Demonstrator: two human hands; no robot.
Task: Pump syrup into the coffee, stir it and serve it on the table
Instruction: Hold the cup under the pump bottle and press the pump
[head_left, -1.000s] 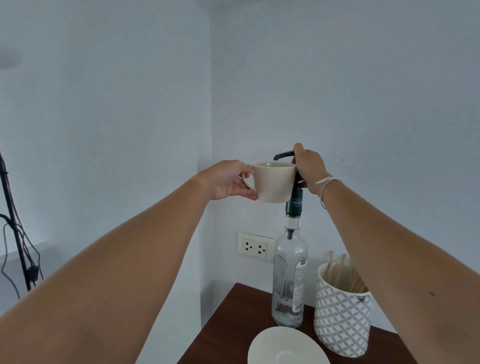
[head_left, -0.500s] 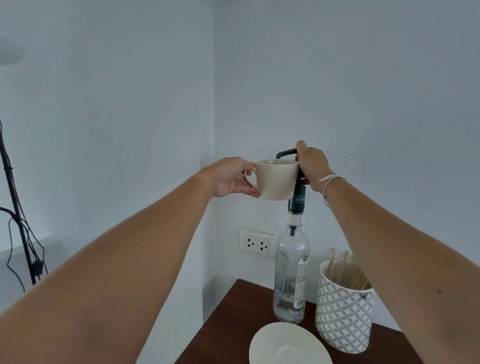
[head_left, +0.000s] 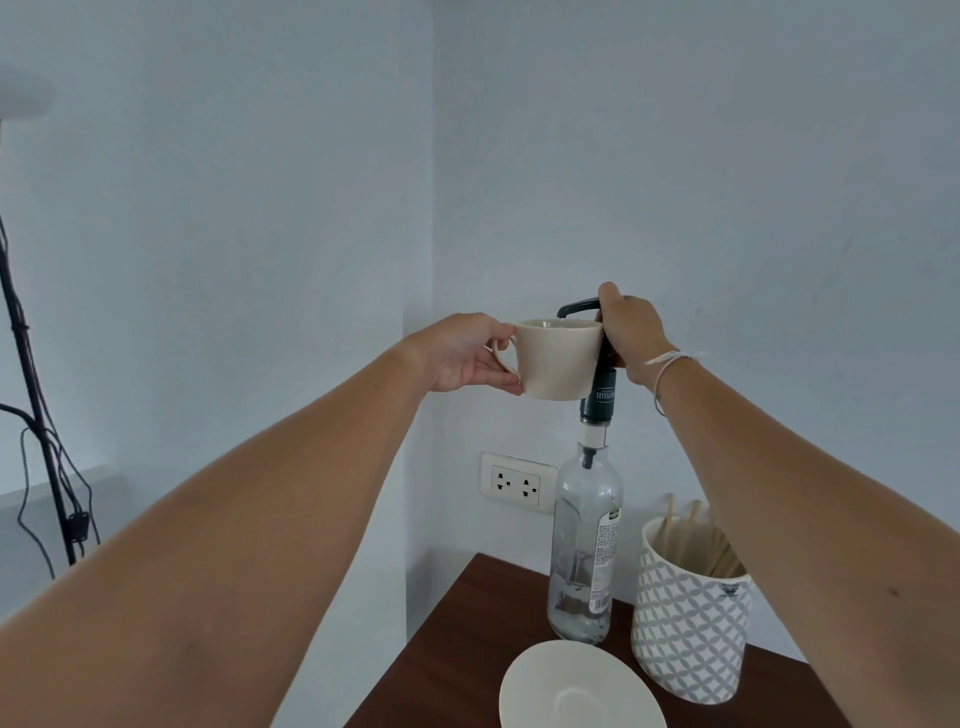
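At frame centre, the left hand grips the cream cup by its handle under the pump spout. The right hand is closed over the pump head atop the syrup bottle.

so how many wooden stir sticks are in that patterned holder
4 clearly countable wooden stir sticks, all leaning inside the patterned holder right of the syrup bottle; more overlap behind its rim, so some are likely hidden.

A single head-worn wide-angle view looks forward along both outstretched arms into a room corner, level with the raised cup. The dark counter sits low in frame, seen from above and close, its near part cut off.
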